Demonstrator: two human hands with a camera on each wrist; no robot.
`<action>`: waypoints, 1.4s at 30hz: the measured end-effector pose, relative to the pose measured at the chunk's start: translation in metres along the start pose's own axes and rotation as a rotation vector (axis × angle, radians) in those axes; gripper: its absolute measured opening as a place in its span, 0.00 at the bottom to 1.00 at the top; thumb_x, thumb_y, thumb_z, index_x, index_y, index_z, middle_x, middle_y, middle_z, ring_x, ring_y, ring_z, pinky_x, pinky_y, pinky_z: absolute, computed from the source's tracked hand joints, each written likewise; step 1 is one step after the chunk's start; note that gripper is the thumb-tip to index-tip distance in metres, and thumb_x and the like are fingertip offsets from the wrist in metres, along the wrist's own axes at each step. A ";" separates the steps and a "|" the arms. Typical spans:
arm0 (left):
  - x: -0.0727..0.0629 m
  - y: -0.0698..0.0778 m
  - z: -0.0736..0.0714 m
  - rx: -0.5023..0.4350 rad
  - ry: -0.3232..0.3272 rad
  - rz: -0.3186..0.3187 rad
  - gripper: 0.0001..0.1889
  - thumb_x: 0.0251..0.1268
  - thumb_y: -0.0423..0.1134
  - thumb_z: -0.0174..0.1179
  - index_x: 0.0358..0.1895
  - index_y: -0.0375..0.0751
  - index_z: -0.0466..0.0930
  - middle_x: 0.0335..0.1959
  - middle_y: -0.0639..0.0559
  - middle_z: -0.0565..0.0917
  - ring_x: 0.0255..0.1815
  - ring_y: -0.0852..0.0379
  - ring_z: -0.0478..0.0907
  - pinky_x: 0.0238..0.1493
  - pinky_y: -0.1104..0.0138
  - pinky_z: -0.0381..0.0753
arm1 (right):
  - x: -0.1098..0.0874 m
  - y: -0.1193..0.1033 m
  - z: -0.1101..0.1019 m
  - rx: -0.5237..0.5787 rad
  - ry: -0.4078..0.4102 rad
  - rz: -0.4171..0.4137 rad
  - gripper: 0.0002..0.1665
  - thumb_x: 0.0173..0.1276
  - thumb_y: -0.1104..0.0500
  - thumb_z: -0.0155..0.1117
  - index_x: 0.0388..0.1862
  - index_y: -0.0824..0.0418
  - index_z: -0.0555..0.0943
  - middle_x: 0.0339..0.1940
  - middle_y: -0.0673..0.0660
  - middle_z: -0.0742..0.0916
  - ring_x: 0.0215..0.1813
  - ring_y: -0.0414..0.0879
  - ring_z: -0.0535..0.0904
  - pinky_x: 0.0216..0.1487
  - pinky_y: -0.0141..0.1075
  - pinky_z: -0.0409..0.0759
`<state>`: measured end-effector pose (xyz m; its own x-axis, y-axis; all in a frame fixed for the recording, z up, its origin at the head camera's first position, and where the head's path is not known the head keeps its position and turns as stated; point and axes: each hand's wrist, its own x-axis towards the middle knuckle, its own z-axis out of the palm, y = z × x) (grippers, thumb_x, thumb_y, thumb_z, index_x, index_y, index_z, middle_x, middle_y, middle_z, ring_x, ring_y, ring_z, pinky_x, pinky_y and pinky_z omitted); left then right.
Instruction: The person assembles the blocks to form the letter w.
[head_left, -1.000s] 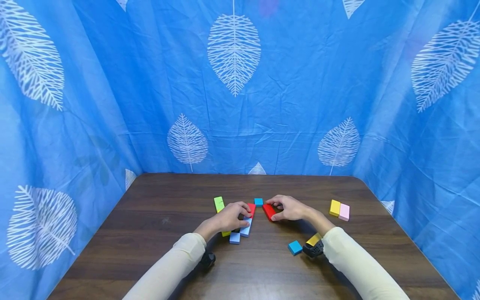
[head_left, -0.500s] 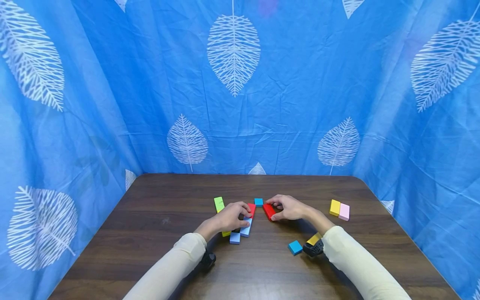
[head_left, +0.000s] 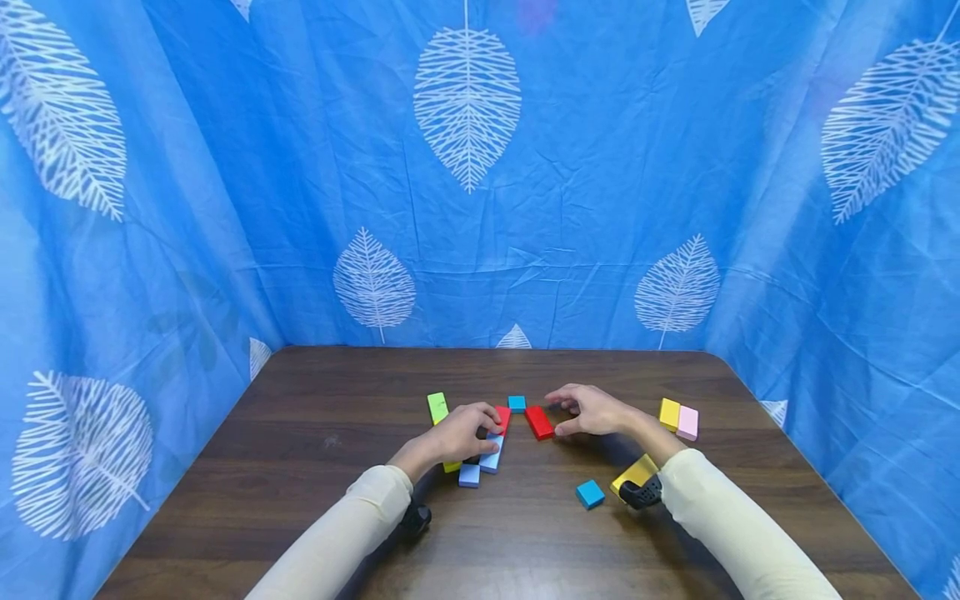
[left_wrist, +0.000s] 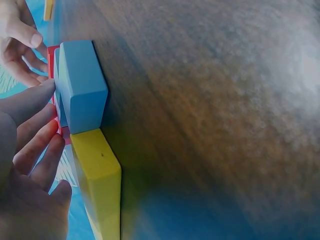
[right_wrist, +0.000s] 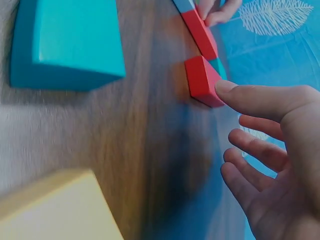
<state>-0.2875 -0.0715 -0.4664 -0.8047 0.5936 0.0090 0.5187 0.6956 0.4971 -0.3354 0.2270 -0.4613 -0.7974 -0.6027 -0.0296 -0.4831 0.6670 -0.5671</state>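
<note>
My left hand (head_left: pixel 453 432) lies over a row of blocks, its relaxed fingertips at a red block (head_left: pixel 504 415) and its thumb by a long light blue block (head_left: pixel 491 457). A small light blue block (head_left: pixel 468 477) sits just in front. Partly under that hand, a lime green block (head_left: pixel 437 406) and a yellow block (left_wrist: pixel 100 160) form a slanting line. My right hand (head_left: pixel 596 411), fingers spread and holding nothing, is at the right side of a second red block (head_left: pixel 537 422). A small blue block (head_left: pixel 517 404) stands between the far ends of the two red blocks.
Near my right wrist a blue block (head_left: pixel 590 495) and a yellow block (head_left: pixel 636 473) lie on the dark wooden table (head_left: pixel 315 517). Farther right, another yellow block (head_left: pixel 670 414) sits beside a pink block (head_left: pixel 687 422). A blue leaf-patterned curtain (head_left: pixel 570 200) surrounds the table's back and sides.
My right hand has let go of the second red block and drawn back slightly to the right. More of the yellow block by that wrist shows. My left hand stays in place.
</note>
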 end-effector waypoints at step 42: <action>-0.002 -0.002 0.001 -0.040 0.012 -0.019 0.16 0.69 0.39 0.71 0.57 0.40 0.88 0.60 0.54 0.79 0.63 0.51 0.73 0.68 0.57 0.73 | -0.065 0.058 -0.048 -0.040 0.181 0.141 0.37 0.66 0.56 0.77 0.68 0.73 0.75 0.63 0.71 0.81 0.62 0.69 0.77 0.60 0.63 0.76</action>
<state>-0.2863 -0.0733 -0.4683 -0.8179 0.5752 0.0090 0.4913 0.6902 0.5312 -0.3288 0.3259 -0.4530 -0.9082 -0.4162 0.0437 -0.3731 0.7580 -0.5350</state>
